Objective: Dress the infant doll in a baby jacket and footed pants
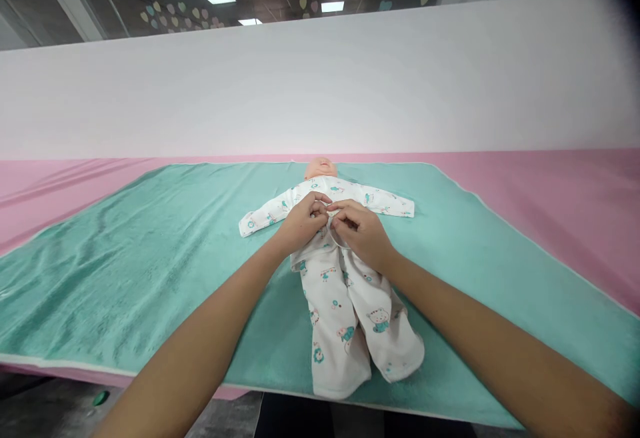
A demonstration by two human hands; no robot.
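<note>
A baby doll [321,167] lies on its back, head away from me, dressed in a white printed top [273,214] with sleeves spread to both sides. White pants [334,321] with animal prints cover its legs, which point towards me. At the doll's middle my left hand [306,219] is closed, thumb and fingers pinching the front of the top. Close beside it my right hand [361,230] also pinches the top's edge, fingers curled. The fingertips of both hands nearly meet. Exactly what lies between them is too small to make out.
A green blanket [125,278] with some wrinkles on its left side lies over a pink cloth [555,218]. Behind stands a white wall panel [320,91] below a window with heart stickers. On the floor at lower left is a small green object [101,398].
</note>
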